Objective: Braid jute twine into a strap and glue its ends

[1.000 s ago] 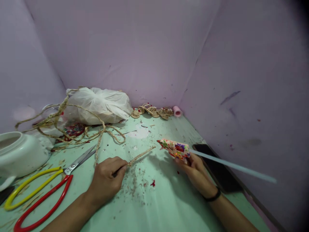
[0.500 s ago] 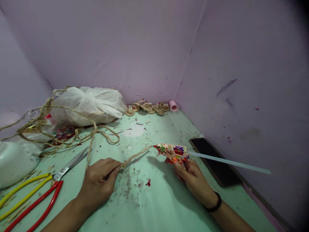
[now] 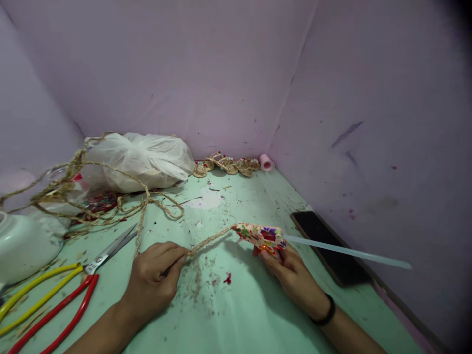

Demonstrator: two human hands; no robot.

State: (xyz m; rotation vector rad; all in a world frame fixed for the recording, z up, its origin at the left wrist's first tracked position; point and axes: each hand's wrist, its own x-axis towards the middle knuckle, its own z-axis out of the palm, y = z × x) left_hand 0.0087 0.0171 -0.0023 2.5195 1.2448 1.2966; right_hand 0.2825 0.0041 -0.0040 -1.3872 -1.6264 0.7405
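Note:
My left hand (image 3: 157,273) pinches a braided straw cord (image 3: 210,239) between thumb and fingers. The cord's short end slants up to the right, and its long part runs back from behind the hand to a loose tangle. In my right hand (image 3: 291,273) is a glue gun (image 3: 260,236) wrapped in flowered material, with a small orange light glowing on its side. Its nozzle meets the far end of the cord, though whether they touch is hard to tell. From its back sticks out a long whitish glue stick (image 3: 350,250).
Scissors (image 3: 92,265) with yellow and red handles lie on the left, beside a white container (image 3: 25,250). A white plastic bag (image 3: 140,160), small woven sandals (image 3: 224,164) and a pink spool (image 3: 266,162) stand along the back. A phone (image 3: 328,248) lies at the right.
The glue gun has shifted slightly left and down, its nozzle staying at the cord's end. My left hand keeps its pinch on the cord.

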